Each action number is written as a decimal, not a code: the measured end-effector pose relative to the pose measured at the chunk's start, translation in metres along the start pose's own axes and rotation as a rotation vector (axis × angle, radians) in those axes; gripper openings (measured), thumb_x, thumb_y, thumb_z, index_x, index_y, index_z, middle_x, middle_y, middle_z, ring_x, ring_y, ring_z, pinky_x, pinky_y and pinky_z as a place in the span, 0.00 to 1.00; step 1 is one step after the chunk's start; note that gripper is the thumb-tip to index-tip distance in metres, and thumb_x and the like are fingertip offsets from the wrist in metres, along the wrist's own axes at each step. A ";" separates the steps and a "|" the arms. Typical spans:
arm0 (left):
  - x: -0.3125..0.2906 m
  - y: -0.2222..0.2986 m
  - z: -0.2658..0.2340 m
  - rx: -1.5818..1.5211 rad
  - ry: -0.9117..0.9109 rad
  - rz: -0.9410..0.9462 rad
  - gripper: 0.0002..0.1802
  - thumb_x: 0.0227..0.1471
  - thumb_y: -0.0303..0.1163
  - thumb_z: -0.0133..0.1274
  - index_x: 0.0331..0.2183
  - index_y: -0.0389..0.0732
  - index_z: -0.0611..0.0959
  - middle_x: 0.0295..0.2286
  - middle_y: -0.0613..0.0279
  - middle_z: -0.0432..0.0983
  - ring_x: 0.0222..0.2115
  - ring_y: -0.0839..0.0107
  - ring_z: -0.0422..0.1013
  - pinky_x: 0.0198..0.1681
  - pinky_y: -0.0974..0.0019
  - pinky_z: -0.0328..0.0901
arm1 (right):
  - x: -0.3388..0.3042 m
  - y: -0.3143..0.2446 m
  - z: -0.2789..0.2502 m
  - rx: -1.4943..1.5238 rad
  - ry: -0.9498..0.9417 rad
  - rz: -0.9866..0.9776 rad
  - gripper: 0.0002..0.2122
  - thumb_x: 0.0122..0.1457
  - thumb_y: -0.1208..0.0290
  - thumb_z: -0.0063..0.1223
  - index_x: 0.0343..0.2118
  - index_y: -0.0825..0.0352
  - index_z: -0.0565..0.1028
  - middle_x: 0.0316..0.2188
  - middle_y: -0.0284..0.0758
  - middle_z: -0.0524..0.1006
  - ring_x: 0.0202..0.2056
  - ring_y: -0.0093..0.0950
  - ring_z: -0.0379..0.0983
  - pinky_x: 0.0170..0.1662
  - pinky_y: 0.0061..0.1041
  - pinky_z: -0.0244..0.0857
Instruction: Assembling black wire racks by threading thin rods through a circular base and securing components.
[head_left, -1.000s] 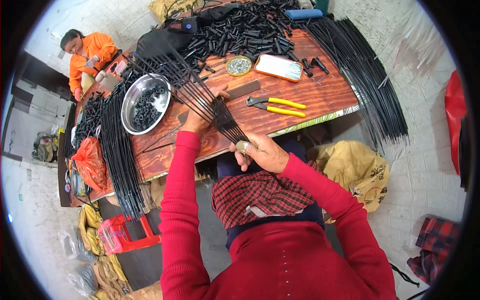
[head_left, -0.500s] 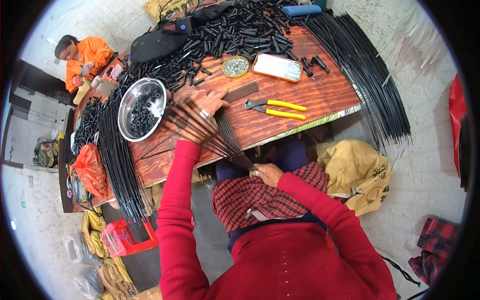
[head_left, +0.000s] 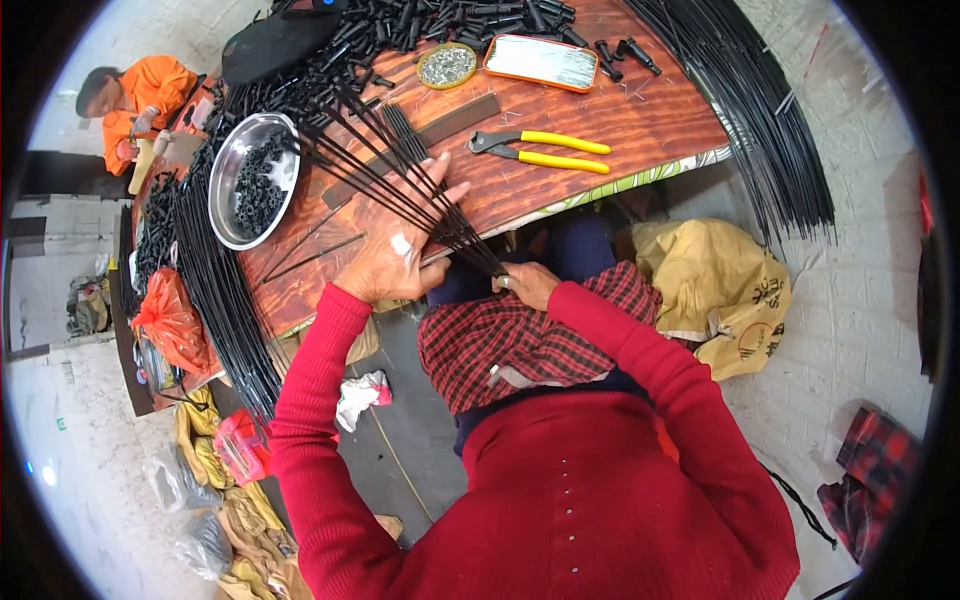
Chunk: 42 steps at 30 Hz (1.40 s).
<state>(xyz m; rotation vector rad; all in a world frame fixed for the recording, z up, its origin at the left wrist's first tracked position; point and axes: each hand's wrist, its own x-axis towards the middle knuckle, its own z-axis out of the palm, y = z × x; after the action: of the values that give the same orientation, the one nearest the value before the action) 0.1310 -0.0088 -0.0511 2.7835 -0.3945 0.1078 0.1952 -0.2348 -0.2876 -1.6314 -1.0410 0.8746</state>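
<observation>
A fanned bundle of thin black rods [head_left: 462, 235] slopes from the table toward my lap. At its lower, gathered end, my right hand [head_left: 528, 284] is closed around the rods, just above a red checked cloth [head_left: 530, 345]. My left hand [head_left: 388, 245] lies by the spread part with fingers stretched out and thumb apart; the rods cross its fingers, and it is not closed on them. A dark flat bar [head_left: 462, 117] lies on the table beyond the rods. Pliers with yellow handles [head_left: 565, 142] rest to the right of it.
On the wooden table [head_left: 650, 120] are a metal bowl [head_left: 221, 190] of small black parts, a round dish [head_left: 447, 66] of metal bits and an orange-rimmed tray [head_left: 540, 83]. Long black rods [head_left: 770, 130] overhang the right edge. A person in orange [head_left: 160, 85] works at far left.
My left hand has come down and nearer, its fingers spreading beside the rods. The rods, blurred before, now show sharply. My right hand keeps its grip. The whole view has shifted.
</observation>
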 end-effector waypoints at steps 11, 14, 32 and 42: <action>0.013 0.007 0.035 0.013 0.177 -0.068 0.40 0.38 0.38 0.71 0.55 0.49 0.75 0.65 0.49 0.54 0.64 0.42 0.53 0.63 0.44 0.56 | 0.033 0.013 -0.008 -0.280 -0.061 0.098 0.13 0.66 0.64 0.47 0.47 0.65 0.74 0.36 0.49 0.79 0.41 0.50 0.76 0.44 0.45 0.67; 0.013 0.007 0.035 0.048 0.158 -0.077 0.39 0.37 0.38 0.71 0.54 0.51 0.76 0.65 0.51 0.54 0.63 0.43 0.53 0.62 0.44 0.57 | 0.049 0.003 -0.010 -0.438 -0.062 0.101 0.15 0.64 0.63 0.49 0.49 0.66 0.74 0.43 0.51 0.78 0.48 0.49 0.74 0.49 0.45 0.67; 0.007 0.001 0.043 0.154 0.227 -0.002 0.32 0.44 0.44 0.64 0.51 0.44 0.78 0.62 0.50 0.60 0.63 0.44 0.55 0.63 0.48 0.58 | 0.034 -0.216 -0.109 -0.410 0.212 -0.528 0.28 0.44 0.62 0.71 0.49 0.63 0.73 0.44 0.41 0.72 0.41 0.41 0.75 0.44 0.35 0.70; 0.001 0.000 0.042 0.060 0.266 -0.069 0.53 0.37 0.44 0.71 0.62 0.37 0.65 0.64 0.47 0.56 0.64 0.44 0.52 0.65 0.48 0.55 | 0.054 -0.216 -0.088 -0.440 0.052 -0.630 0.17 0.49 0.62 0.67 0.39 0.66 0.78 0.35 0.44 0.79 0.38 0.45 0.76 0.41 0.41 0.70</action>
<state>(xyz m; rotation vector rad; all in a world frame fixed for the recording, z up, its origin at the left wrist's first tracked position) 0.1326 -0.0228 -0.0904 2.7868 -0.2314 0.4738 0.2466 -0.1811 -0.0601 -1.5073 -1.6665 0.1862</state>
